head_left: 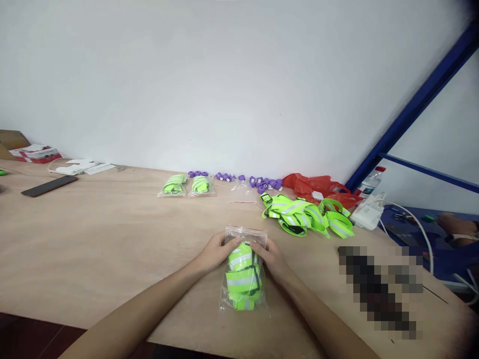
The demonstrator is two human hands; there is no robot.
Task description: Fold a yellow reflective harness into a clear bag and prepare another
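A: Where is the bag, and who has it?

B: A person's left hand (pixel 217 252) and right hand (pixel 275 257) grip a clear plastic zip bag (pixel 245 233) by its upper sides, thumbs on its face, at the front of a pale wooden table (pixel 130 224). Folded neon-green straps with silver stripes (pixel 242 283) fill it. Whether its seal is closed, I cannot tell.

A: What lies beyond?

B: Near the white wall (pixel 209 85), two clear plastic bags of similar green straps (pixel 173 185) sit side by side. Small purple rolls (pixel 264 184) are scattered along the back, and a flat clear plastic bag (pixel 243 192) lies just in front of some.

A: And what stands in the way?

B: A loose heap of neon-green, silver-striped straps (pixel 299 214), just beyond the right hand. It partly covers a crumpled red plastic bag (pixel 309 183). Beside them are a clear bottle with a red cap (pixel 369 182) and a white adapter (pixel 368 212). Blurred squares mask a dark, long object (pixel 376 291) nearer the front.

A: The edges?

B: At left, a flat black phone (pixel 49 186), white papers (pixel 80 166) and a red-and-white box (pixel 35 153); at right, past a blue metal frame (pixel 419 99), another person's hand (pixel 454 224), partly blurred.
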